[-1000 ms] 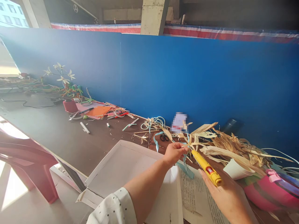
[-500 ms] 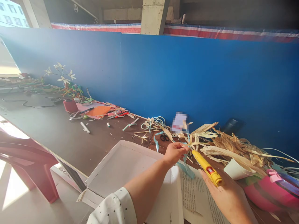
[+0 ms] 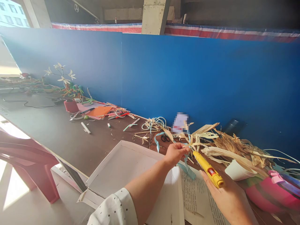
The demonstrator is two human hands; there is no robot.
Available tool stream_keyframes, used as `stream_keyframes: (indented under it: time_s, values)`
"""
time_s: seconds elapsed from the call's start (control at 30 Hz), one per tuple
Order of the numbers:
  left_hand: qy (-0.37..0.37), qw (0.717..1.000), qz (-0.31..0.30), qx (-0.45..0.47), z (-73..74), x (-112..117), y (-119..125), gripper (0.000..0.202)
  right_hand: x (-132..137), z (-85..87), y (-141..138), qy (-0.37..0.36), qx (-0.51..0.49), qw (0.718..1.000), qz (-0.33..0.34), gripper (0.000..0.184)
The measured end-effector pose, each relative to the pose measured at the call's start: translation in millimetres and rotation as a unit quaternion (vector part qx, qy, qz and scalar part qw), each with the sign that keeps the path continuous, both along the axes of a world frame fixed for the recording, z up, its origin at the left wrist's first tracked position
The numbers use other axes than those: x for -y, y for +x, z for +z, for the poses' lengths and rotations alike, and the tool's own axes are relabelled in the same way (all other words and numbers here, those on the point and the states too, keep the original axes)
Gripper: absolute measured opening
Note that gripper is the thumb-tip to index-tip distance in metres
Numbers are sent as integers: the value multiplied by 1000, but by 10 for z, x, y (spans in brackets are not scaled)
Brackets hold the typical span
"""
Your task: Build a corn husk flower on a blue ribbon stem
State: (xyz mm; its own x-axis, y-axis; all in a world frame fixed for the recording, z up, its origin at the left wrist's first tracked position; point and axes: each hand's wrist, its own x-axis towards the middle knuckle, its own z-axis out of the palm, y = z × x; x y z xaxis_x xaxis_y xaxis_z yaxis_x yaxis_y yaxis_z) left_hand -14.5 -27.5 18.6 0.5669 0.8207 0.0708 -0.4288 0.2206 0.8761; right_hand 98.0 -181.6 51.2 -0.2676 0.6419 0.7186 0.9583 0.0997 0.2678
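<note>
Thumb and fingers of my left hand [image 3: 174, 153] are pinched together on a small pale corn husk piece; its exact shape blends into the husks behind. My right hand [image 3: 231, 198] is wrapped around a yellow hot glue gun [image 3: 207, 168], its tip close to the left fingertips. Whether the tip touches the husk I cannot tell. A light blue ribbon [image 3: 187, 171] hangs below the pinch. Just beyond lie dried corn husks [image 3: 234, 147] in a loose heap and dark scissors [image 3: 165, 137].
Under my left forearm lies an open white cardboard box [image 3: 131, 162], beside a printed sheet [image 3: 194, 193]. A white paper cup [image 3: 240, 170] tips over near a pink bag [image 3: 269, 193]. A blue partition [image 3: 187, 72] backs the table; coloured paper [image 3: 99, 111] and a pink chair [image 3: 30, 162] are left.
</note>
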Motion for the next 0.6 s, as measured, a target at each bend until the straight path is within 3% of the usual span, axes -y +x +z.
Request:
stream_keyframes:
  time_s: [0.33,0.6]
  values:
    - [-3,1000,-7,8,3,9,-6,49,-16,-61,54,12,29,999,-13,18]
    - [-4,1000,-6,1,4,-4,1,51,16,-8,-2,-7,-48,999,-4,20]
